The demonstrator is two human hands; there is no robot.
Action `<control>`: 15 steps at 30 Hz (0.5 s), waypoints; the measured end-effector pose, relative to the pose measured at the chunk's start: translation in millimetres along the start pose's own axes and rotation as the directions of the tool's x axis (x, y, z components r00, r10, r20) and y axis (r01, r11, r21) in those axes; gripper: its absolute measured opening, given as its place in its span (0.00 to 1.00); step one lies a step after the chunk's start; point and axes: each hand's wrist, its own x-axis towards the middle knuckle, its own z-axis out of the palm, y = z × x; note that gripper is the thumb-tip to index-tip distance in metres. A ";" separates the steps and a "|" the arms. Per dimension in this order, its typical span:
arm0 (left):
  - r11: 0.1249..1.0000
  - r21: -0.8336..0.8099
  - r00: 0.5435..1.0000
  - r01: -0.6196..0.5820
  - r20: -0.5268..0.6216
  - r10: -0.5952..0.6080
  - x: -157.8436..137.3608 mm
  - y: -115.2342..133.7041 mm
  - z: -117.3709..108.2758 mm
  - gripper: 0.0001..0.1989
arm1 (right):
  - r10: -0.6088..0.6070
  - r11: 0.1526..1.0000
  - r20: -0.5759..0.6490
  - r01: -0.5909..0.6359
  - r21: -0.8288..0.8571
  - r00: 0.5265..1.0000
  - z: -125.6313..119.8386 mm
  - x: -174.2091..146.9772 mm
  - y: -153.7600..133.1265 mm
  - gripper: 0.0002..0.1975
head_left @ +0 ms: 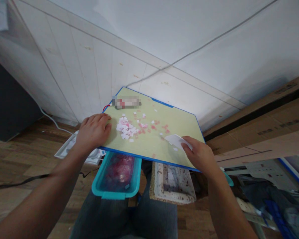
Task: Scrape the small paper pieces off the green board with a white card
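Note:
A pale yellow board [139, 151] with a blue rim lies in front of me. My left hand [96, 128] rests on its left edge, fingers spread and holding nothing. In my right hand [199, 153] is a flat white card [176, 140], pinched between thumb and fingers, its far end low over the board's right part. A heap of small white and pink pieces [126, 128] lies on the board near my left hand. More pieces, some of them reddish [153, 127], are scattered toward the card. At the back left sits a blurred-out object [127, 102].
Below the board's front edge are a turquoise tub [96, 187] with reddish contents and a stained white foam box [190, 196]. A white tray [62, 151] is on the floor at left. Cardboard boxes [259, 132] stand at right. A cable [199, 48] crosses the white wall behind.

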 end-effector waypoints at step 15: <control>0.999 0.031 1.000 -0.021 -0.012 0.021 -0.3 1.6 -1.3 0.20 | -0.097 0.995 -0.002 0.097 0.000 0.995 7.9 75.4 -2.6 0.17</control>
